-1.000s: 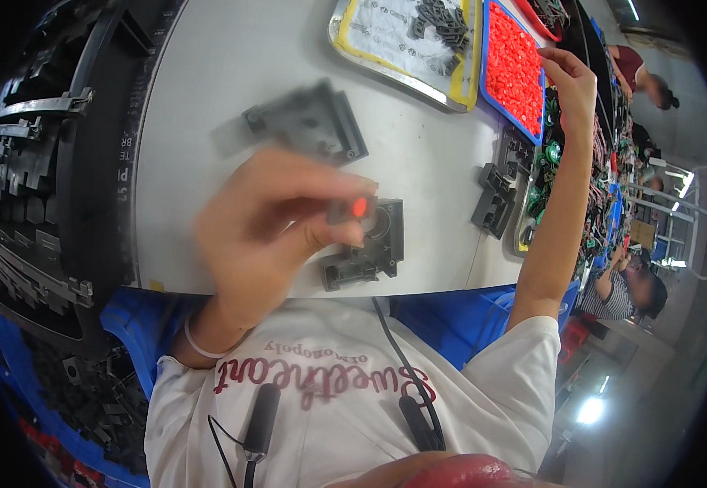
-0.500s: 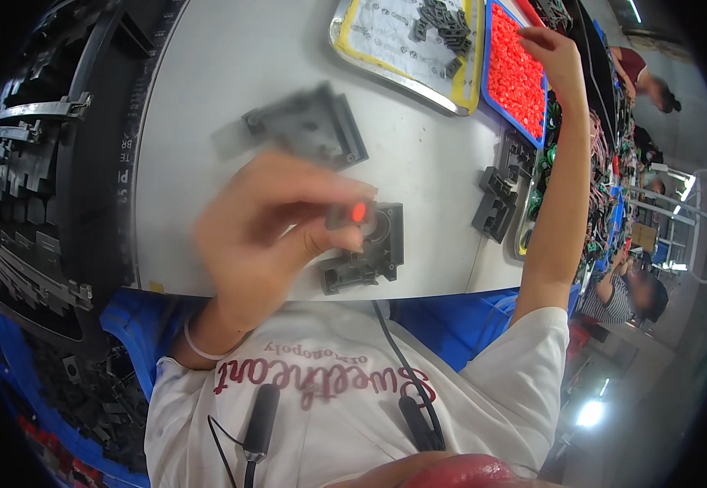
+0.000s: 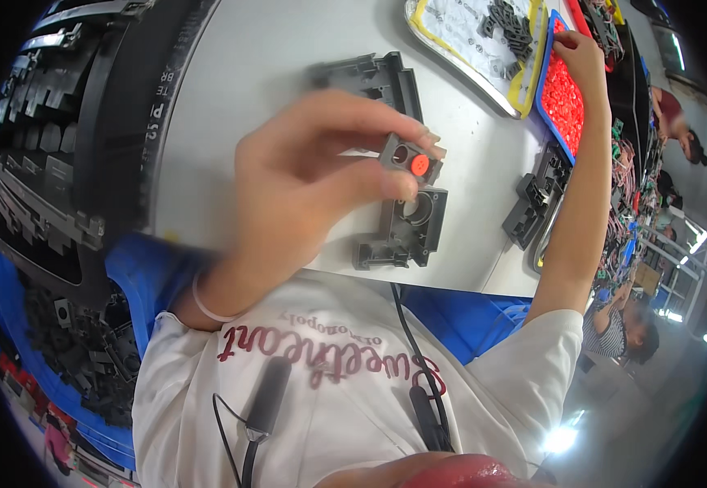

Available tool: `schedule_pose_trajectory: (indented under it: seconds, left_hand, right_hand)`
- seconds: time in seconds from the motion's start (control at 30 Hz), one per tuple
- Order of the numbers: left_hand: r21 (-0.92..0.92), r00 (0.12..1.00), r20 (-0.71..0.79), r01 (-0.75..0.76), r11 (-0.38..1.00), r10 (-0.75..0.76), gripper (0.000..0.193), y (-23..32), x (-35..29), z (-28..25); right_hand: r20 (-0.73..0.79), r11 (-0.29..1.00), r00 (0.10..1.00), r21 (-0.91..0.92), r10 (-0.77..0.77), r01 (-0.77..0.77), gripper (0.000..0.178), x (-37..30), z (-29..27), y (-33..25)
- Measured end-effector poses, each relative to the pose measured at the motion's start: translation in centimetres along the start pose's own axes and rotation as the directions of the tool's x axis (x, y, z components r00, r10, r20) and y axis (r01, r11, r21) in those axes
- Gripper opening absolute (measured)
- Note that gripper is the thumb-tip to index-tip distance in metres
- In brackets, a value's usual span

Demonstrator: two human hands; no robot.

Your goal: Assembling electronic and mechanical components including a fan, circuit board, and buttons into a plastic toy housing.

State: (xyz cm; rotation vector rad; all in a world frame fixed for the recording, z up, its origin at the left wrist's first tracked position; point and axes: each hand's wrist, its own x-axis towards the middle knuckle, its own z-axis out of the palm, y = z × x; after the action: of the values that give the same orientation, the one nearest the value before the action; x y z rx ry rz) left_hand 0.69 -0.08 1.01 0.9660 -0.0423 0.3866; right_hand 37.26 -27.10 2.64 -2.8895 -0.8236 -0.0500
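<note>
Between the thumb and fingers of my left hand (image 3: 313, 171) is a small dark grey plastic part (image 3: 411, 150) with a round hole, and a red round button (image 3: 420, 165) sits in it beside that hole. Behind and below it on the table lies a grey plastic housing (image 3: 402, 241) with a ring-shaped opening. A second grey housing (image 3: 382, 79) rests farther off, partly covered by my left hand. At the far right my right hand (image 3: 583, 55) reaches over the blue tray (image 3: 541, 93) of red buttons (image 3: 562, 98), its fingers pinched together. Whatever is in its fingertips cannot be made out.
A metal tray (image 3: 461, 75) with yellow edging holds small grey parts (image 3: 510, 28). More dark housings (image 3: 527, 207) lie at the table's right edge, near bundled wires (image 3: 620, 183). A black rack (image 3: 117, 106) stands left; a blue bin (image 3: 40, 354) of dark parts is below it. Other people are at right.
The view has shifted, so the table things appear farther right. My left hand has turned the grey part, whose hole and red button now show clearly. My right hand stays at the red-button tray.
</note>
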Motion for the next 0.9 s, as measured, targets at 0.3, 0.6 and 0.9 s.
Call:
schedule_pose_trajectory:
  seconds: [0.3, 0.6, 0.9]
  left_hand:
    - [-0.02, 1.0, 0.01, 0.028, 0.999, -0.028, 0.036, 0.3, -0.1, 0.0]
    - [-0.012, 1.0, -0.005, 0.023, 1.0, -0.023, 0.038, -0.2, -0.3, 0.0]
    - [0.062, 0.997, -0.048, 0.06, 0.996, -0.057, 0.043, 0.0, -0.5, 0.1]
  right_hand:
    - [-0.204, 0.985, 0.979, 0.172, 0.009, 0.027, 0.023, -4.4, -5.2, -3.5]
    - [-0.044, 0.951, 0.966, 0.193, 0.255, -0.242, 0.022, -10.3, -5.1, 2.5]
    - [0.063, 0.956, 0.98, 0.219, 0.188, -0.197, 0.02, -11.3, -4.7, 0.3]
